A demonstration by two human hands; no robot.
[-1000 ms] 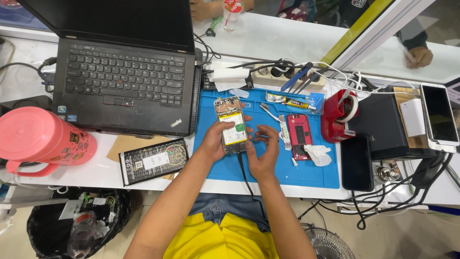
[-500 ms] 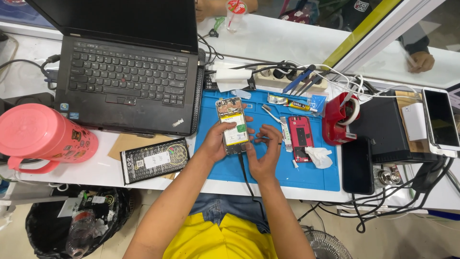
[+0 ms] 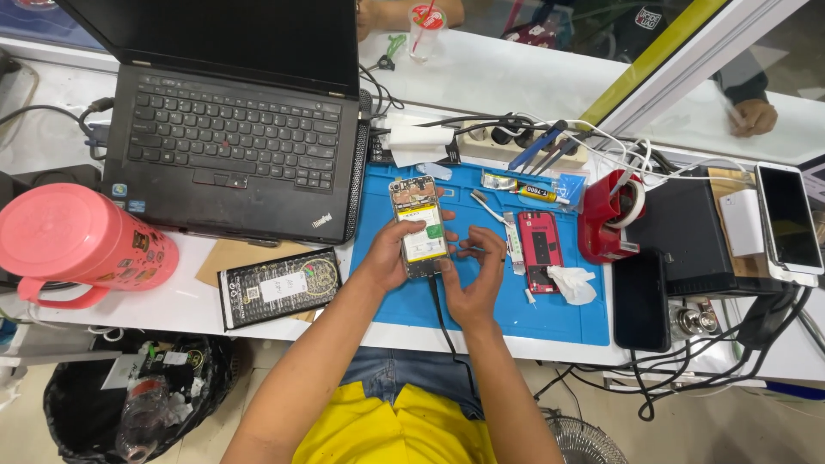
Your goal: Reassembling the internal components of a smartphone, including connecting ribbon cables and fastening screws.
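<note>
One opened phone point(image 3: 419, 227), back cover off, with a pale battery and a small green patch showing, lies lengthwise over the blue work mat point(image 3: 387, 292) at the centre of the white counter point(image 3: 507, 82). The left hand point(image 3: 388, 258) grips its left edge, thumb across the battery; the right hand point(image 3: 477, 275) meets the near right corner, fingers point(image 3: 471, 245) loosely curled and partly spread. One dark cable point(image 3: 443, 322) runs from the phone's near end over the counter edge.

Counted on the mat: one red phone shell point(image 3: 541, 251) right of the hands, one crumpled white wipe point(image 3: 571, 285) at its near corner, one tube of adhesive point(image 3: 533, 192) at the far edge, and one blue packet point(image 3: 569, 187) just beside the tube.

Right of the mat: one red tape dispenser point(image 3: 606, 222), one black phone point(image 3: 640, 301) face down, one black box point(image 3: 683, 225), and one white phone point(image 3: 789, 225) with a dark screen, near the right edge.

Left of the mat: one open black laptop point(image 3: 232, 137), one pink lidded jug point(image 3: 82, 245) lying on its side, and one flat black package point(image 3: 277, 287) with a white label, resting on brown card point(image 3: 236, 256).

Far side: one white power strip point(image 3: 516, 142) with several plugs, and one clear cup point(image 3: 427, 33) with a red straw. Another person's hand point(image 3: 756, 116) shows beyond the glass at far right.

Below the counter: one black waste bag point(image 3: 129, 395) holding a clear bottle, and the rim of one fan point(image 3: 589, 440)
</note>
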